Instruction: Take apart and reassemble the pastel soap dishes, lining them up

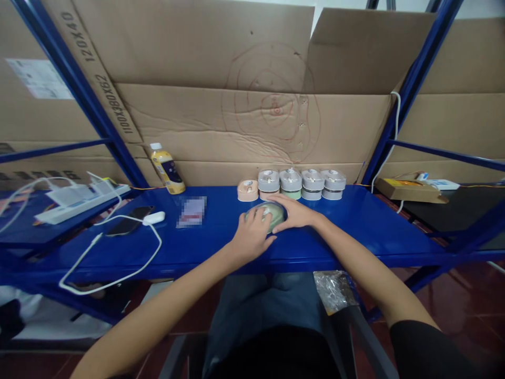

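A small rounded green box [277,215] with a shiny, clear-looking top is between my hands, close to the front of the blue table. My left hand [251,238] lies over its left side, fingers curled onto the top. Around its right side curves my right hand [296,212], thumb at the near edge and fingers at the far edge. My fingers hide part of the box. Just behind stands a row of similar small boxes [291,181] with clear lids, in pink, grey and green, most of them stacked in twos. A single pink box [248,190] ends the row at the left.
Left on the blue table [221,239] are a yellow drink bottle [168,169], a blurred card or packet [192,211], a dark phone [129,221] and a looping white cable [148,258]. Cardboard [189,121] walls the back. An open carton [410,189] lies beyond the right post.
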{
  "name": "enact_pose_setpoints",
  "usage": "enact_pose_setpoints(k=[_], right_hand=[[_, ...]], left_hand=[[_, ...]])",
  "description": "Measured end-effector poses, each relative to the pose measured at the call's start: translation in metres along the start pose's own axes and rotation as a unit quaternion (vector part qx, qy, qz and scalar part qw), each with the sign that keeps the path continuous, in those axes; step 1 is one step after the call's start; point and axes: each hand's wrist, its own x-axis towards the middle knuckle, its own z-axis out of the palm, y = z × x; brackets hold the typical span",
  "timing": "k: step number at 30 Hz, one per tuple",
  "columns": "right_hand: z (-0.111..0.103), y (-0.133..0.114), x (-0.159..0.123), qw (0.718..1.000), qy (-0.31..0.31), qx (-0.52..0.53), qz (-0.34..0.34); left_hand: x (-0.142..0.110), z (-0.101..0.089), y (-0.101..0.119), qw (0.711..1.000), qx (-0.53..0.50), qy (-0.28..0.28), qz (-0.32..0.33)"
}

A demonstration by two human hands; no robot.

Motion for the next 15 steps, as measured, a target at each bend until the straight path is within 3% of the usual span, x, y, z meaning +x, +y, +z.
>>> enact_pose_setpoints(k=[4,7,10,15], right_hand=[[0.001,0.004,0.000,1.000,-0.019,-0.015,0.014],[0.000,0.005,-0.001,0.996,0.002,-0.063,0.071],[-0.005,0.002,-0.001,0.990,0.017,-0.075,0.121],[-0.026,0.010,-0.004,0.983,0.105,-0.033,0.148]], left_hand=[[0.039,0.014,-0.036,0.983,-0.171,0.004,0.065],[0.061,0.029,-0.062,0.951,-0.294,-0.013,0.099],[0.067,0.040,-0.079,0.920,-0.376,-0.050,0.098],[0.058,0.042,-0.087,0.921,-0.375,-0.039,0.098]])
